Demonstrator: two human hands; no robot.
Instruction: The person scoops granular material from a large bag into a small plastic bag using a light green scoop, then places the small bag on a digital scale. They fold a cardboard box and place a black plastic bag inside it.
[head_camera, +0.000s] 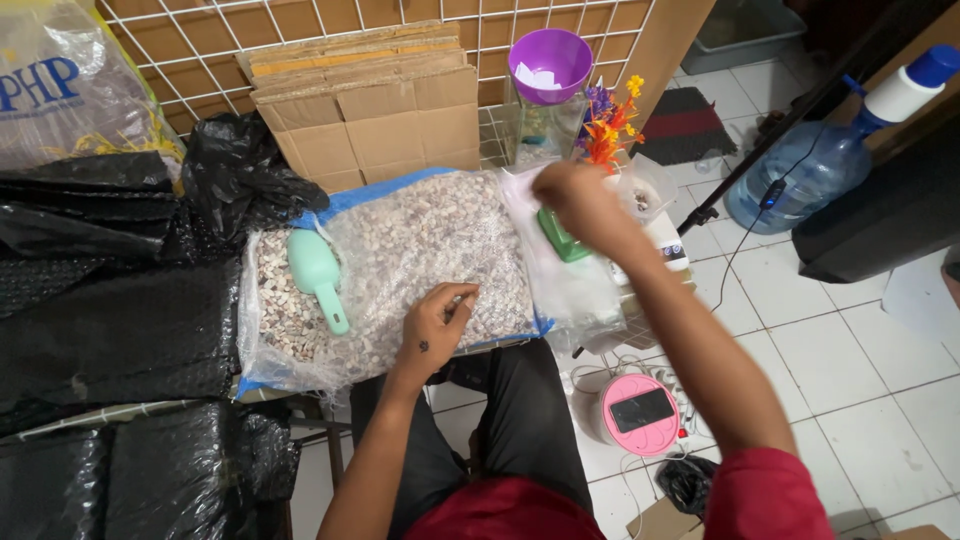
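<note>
Left hand (437, 318) resting palm down, fingers curled and pinching into the pebbles inside the big clear sack of small shells or stones (400, 260), near the sack's front edge. Right hand (580, 205) raised past the sack's right edge, closed on the top of a small clear plastic bag (570, 280) hanging down beside a green scale (562, 238). Mint green scoop (318, 275) lying on the pebbles toward the left end. Behind, folded cardboard (365, 100), purple bowl (550, 62), orange artificial flowers (610, 125). On the floor, pink round gadget (640, 412).
</note>
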